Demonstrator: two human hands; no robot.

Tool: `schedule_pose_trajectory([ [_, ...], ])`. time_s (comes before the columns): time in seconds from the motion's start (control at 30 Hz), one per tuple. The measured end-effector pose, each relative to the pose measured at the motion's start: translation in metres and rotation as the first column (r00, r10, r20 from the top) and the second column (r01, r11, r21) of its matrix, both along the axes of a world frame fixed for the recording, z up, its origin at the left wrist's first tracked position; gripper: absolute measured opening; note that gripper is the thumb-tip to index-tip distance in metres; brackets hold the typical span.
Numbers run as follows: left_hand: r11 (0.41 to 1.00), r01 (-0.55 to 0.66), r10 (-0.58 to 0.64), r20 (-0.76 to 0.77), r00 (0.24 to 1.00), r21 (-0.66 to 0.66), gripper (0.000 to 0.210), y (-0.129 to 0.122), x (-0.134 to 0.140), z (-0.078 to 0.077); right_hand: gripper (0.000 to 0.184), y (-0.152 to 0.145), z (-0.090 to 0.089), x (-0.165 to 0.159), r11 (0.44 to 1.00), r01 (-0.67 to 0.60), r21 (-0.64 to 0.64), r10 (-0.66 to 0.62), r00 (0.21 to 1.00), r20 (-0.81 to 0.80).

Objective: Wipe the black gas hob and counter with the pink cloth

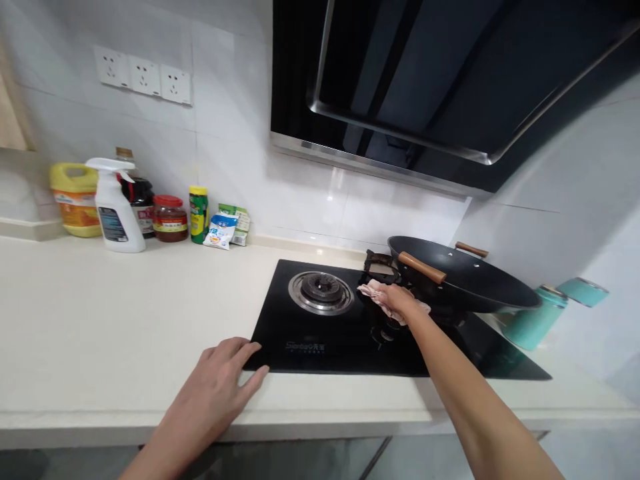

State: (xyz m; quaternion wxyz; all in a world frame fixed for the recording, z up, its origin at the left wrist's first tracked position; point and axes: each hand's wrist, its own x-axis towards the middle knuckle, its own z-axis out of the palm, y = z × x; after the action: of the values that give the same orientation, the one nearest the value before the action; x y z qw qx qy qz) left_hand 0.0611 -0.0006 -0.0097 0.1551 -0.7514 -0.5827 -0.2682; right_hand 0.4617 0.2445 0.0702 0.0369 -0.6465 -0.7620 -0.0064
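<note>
A black glass gas hob (300, 360) is set into the pale countertop. On its surface my right hand (397, 299) presses a crumpled pinkish cloth (373, 292), between the left burner (321, 288) and a large black wok (470, 273). Part of the cloth is hidden under my fingers. My left hand (225, 370) rests on the counter at the hob's front left corner, fingers spread, fingertips touching the glass edge; it holds nothing. The wok has wooden handles and sits on the right side of the hob. A loose black pan support (381, 265) stands behind my right hand.
Along the back wall stand a white spray bottle (117, 213), a yellow jug (76, 200), a red-lidded jar (171, 219), a green canister (199, 215) and small packets (221, 230). A teal container (535, 320) is right of the wok. A black range hood (400, 80) overhangs the hob.
</note>
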Motion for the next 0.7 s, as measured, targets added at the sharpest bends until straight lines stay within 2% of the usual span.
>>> schedule_pose_trajectory([
  [0.13, 1.0, 0.005, -0.005, 0.001, 1.0, -0.004, 0.036, -0.001, 0.001, 0.001, 0.032, 0.021, 0.001, -0.014, 0.998, -0.043, -0.038, 0.045, 0.998, 0.033],
  [0.27, 1.0, 0.002, -0.002, 0.06, 0.998, -0.012, 0.037, -0.001, 0.003, 0.003, 0.032, 0.012, 0.001, -0.024, 0.995, -0.094, -0.042, 0.098, 0.99, 0.101],
  [0.4, 1.0, 0.004, -0.003, 0.067, 0.998, -0.021, 0.037, 0.0, 0.003, 0.002, 0.042, -0.025, -0.001, -0.044, 0.983, -0.181, 0.005, 0.179, 0.976, 0.125],
  [0.6, 0.998, -0.015, 0.018, 0.061, 0.998, -0.059, 0.038, 0.003, 0.001, 0.005, 0.035, -0.092, -0.009, -0.08, 0.929, -0.349, 0.126, 0.341, 0.937, 0.077],
  [0.7, 0.997, -0.014, 0.02, 0.072, 0.997, -0.072, 0.037, 0.003, -0.001, 0.007, 0.034, -0.121, -0.017, -0.089, 0.901, -0.377, 0.212, 0.377, 0.925, 0.042],
])
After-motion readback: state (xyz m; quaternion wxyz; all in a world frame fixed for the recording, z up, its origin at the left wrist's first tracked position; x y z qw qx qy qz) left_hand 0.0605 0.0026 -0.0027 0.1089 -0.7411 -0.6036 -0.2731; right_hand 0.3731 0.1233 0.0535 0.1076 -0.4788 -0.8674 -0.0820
